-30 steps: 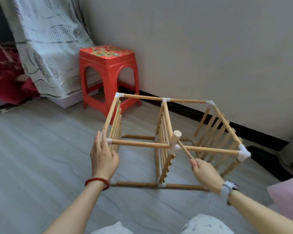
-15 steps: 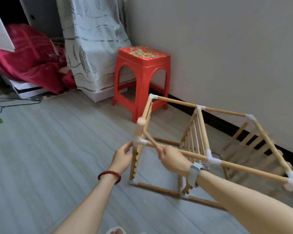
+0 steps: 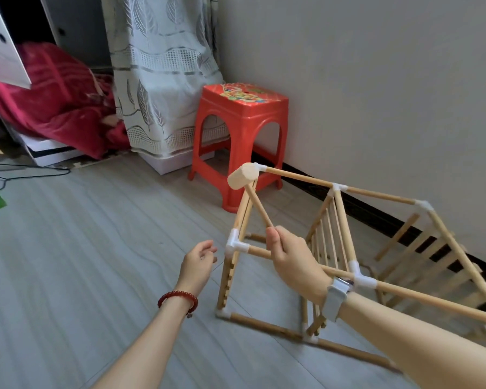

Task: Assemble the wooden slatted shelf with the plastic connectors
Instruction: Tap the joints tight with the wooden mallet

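The right hand [image 3: 291,259] grips a small wooden mallet [image 3: 244,175] by its thin handle, cylindrical head raised over the shelf frame [image 3: 334,248] of round dowels, flat slats and white plastic connectors [image 3: 234,244] on the grey floor. The left hand [image 3: 198,262] hangs loosely curled, seemingly holding nothing. A glossy red plastic stool [image 3: 243,136] stands behind.

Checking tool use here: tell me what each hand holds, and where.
Right hand grips the wooden mallet at its handle's lower end; left hand holds nothing.

Stool [image 3: 243,127] behind shelf [image 3: 340,248], against wall [image 3: 376,80]
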Demonstrator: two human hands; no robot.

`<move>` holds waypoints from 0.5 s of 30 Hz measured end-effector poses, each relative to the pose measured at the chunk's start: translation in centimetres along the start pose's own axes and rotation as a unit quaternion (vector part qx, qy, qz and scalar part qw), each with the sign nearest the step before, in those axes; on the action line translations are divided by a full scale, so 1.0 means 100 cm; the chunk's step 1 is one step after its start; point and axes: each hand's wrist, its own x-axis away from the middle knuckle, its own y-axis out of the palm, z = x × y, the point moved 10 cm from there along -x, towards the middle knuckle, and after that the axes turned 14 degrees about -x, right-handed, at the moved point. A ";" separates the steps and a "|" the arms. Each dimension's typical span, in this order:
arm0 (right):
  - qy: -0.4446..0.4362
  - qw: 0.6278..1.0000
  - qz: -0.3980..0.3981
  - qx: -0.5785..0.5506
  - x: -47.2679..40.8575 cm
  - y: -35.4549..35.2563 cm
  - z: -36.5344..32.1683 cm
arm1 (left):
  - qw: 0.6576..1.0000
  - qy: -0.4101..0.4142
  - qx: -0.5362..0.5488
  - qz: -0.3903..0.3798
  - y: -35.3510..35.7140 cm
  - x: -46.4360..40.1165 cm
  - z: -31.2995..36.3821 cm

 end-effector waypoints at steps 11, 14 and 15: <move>0.111 0.990 0.063 0.056 -0.096 -0.075 0.032 | 0.971 0.098 -0.218 0.030 0.001 -0.050 0.101; 0.073 0.989 0.110 0.063 -0.150 -0.110 0.015 | 0.940 0.146 -0.307 0.002 0.036 -0.077 0.139; 0.036 0.988 0.143 0.050 -0.168 -0.121 0.006 | 0.931 0.152 -0.332 -0.008 0.050 -0.090 0.144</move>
